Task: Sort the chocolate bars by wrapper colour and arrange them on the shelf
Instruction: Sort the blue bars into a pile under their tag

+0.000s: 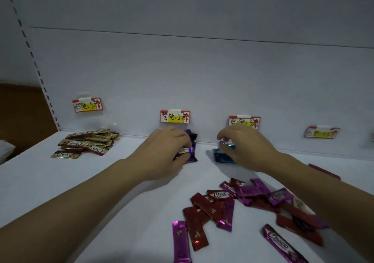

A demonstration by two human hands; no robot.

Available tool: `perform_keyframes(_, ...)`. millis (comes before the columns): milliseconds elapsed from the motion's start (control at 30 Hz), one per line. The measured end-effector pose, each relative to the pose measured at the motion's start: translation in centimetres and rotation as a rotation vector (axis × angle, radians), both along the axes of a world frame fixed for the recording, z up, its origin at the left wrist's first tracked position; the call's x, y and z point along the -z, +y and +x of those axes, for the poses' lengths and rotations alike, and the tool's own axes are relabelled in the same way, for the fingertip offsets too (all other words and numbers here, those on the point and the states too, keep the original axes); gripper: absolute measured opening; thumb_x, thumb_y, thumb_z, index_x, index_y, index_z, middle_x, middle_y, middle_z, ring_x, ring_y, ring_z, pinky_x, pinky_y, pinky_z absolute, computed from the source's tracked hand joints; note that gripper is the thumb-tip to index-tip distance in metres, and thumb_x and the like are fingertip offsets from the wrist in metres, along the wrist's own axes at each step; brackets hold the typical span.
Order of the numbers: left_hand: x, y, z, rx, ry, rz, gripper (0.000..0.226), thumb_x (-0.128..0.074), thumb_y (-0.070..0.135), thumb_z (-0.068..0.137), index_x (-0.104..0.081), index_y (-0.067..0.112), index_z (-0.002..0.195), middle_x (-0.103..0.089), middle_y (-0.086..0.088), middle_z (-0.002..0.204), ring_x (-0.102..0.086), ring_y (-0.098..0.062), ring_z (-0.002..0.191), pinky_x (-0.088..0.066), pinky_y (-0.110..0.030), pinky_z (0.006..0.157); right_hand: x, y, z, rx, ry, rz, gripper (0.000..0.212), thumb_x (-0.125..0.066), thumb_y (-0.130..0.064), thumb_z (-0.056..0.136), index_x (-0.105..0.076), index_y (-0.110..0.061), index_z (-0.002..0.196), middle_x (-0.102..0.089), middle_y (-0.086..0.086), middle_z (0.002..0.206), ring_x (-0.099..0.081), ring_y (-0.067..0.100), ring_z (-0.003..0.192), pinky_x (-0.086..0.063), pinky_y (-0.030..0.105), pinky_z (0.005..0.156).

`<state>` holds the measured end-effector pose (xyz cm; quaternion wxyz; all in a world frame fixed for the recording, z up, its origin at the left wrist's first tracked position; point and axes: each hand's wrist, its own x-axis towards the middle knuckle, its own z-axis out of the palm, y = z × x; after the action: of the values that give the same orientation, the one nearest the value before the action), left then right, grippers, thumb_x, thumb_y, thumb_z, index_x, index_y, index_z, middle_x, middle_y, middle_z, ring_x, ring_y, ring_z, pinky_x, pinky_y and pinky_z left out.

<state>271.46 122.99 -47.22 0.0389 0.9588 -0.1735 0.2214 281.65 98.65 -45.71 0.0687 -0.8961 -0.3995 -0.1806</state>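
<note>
1. Purple bars [192, 140] sit stacked directly below the middle price tag [175, 116], at the back of the white shelf [101, 181].
2. The left hand [168, 149] has its grip closed round that purple stack, thumb at the near end.
3. Just right of the tag, the right hand [244, 147] curls its grip over the blue bars [221, 157], pinching the top one.
4. Well left of the tag, gold bars [87, 143] lie in a loose pile.
5. Nearer than the tag and to its right, red and pink bars [228, 204] overlap in a mixed heap.
</note>
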Motion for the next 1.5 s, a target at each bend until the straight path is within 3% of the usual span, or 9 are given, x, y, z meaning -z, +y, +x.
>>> perform_keyframes(233,-0.5,-8.7,1.2,0.134,0.085,0.055,0.025,-0.054,0.037,0.098,-0.062,0.029,0.120,-0.062,0.010,0.119,-0.051,-0.014,0.109,-0.047,-0.042,0.092,-0.2,-10.6,-0.8,0.101,0.039,0.066,0.018,-0.060,-0.028,0.098,-0.065,-0.026,0.116,-0.065,-0.011,0.094,-0.055,0.015,0.092,-0.047,0.034,0.081)
perform_keyframes(433,-0.1,-16.1,3.1,0.212,0.212,0.018,0.029,-0.053,0.040,0.101,-0.062,0.035,0.128,-0.059,0.011,0.128,-0.048,-0.012,0.118,-0.042,-0.036,0.101,3.1,-16.8,-1.3,0.162,0.177,0.342,0.018,-0.062,-0.018,0.096,-0.069,-0.026,0.111,-0.065,-0.015,0.092,-0.058,0.007,0.090,-0.049,0.034,0.085)
perform_keyframes(667,1.7,-20.2,3.2,0.263,0.337,-0.100,0.039,-0.059,0.052,0.095,-0.061,0.037,0.131,-0.057,0.019,0.118,-0.047,0.002,0.107,-0.046,-0.027,0.097,1.9,-19.4,-1.9,0.060,0.401,0.305,0.024,-0.063,-0.009,0.092,-0.076,-0.028,0.095,-0.067,-0.018,0.094,-0.058,0.002,0.093,-0.045,0.016,0.080)
perform_keyframes(833,2.6,-20.8,3.4,0.385,0.451,-0.124,0.039,-0.049,0.033,0.104,-0.052,0.050,0.138,-0.044,0.026,0.131,-0.037,0.003,0.125,-0.038,-0.028,0.105,2.4,-22.6,1.0,0.431,0.319,0.433,0.035,-0.045,-0.001,0.098,-0.073,-0.020,0.106,-0.065,-0.003,0.101,-0.060,0.007,0.089,-0.045,0.018,0.072)
perform_keyframes(967,3.1,-21.3,3.2,0.384,0.514,-0.076,0.040,-0.046,0.028,0.106,-0.054,0.058,0.132,-0.038,0.030,0.128,-0.034,0.004,0.124,-0.038,-0.037,0.106,2.8,-25.2,2.4,0.619,0.354,0.384,0.045,-0.043,0.009,0.093,-0.069,-0.014,0.123,-0.067,0.008,0.117,-0.061,0.024,0.110,-0.047,0.029,0.089)
perform_keyframes(1067,2.9,-21.8,3.1,0.362,0.492,-0.085,0.033,-0.048,0.030,0.105,-0.058,0.051,0.129,-0.043,0.026,0.125,-0.036,0.002,0.122,-0.039,-0.038,0.105,3.1,-25.4,2.8,0.644,0.423,0.290,0.035,-0.051,-0.005,0.098,-0.067,-0.014,0.128,-0.064,0.008,0.131,-0.058,0.026,0.119,-0.044,0.035,0.101)
perform_keyframes(1167,2.8,-21.8,3.1,0.336,0.455,-0.044,0.026,-0.046,0.037,0.105,-0.056,0.048,0.126,-0.043,0.023,0.124,-0.035,0.000,0.120,-0.036,-0.036,0.104,3.9,-24.8,2.9,0.609,0.425,0.235,0.023,-0.065,-0.029,0.095,-0.074,-0.022,0.115,-0.069,0.001,0.115,-0.060,0.021,0.104,-0.049,0.036,0.090)
perform_keyframes(1300,2.7,-21.6,3.1,0.310,0.434,-0.040,0.010,-0.050,0.046,0.101,-0.049,0.043,0.111,-0.045,0.020,0.115,-0.039,-0.001,0.109,-0.037,-0.032,0.099,4.0,-24.3,2.7,0.563,0.441,0.268,0.013,-0.072,-0.024,0.090,-0.075,-0.024,0.103,-0.066,-0.004,0.096,-0.056,0.008,0.082,-0.039,0.020,0.065)
perform_keyframes(1500,1.7,-20.8,2.8,0.266,0.368,-0.324,0.013,-0.062,0.036,0.096,-0.051,0.038,0.089,-0.051,0.021,0.101,-0.047,-0.001,0.101,-0.042,-0.024,0.085,3.8,-22.5,1.3,0.414,0.476,0.315,0.011,-0.077,-0.022,0.086,-0.071,-0.024,0.095,-0.068,-0.009,0.092,-0.060,0.005,0.083,-0.040,0.015,0.064)
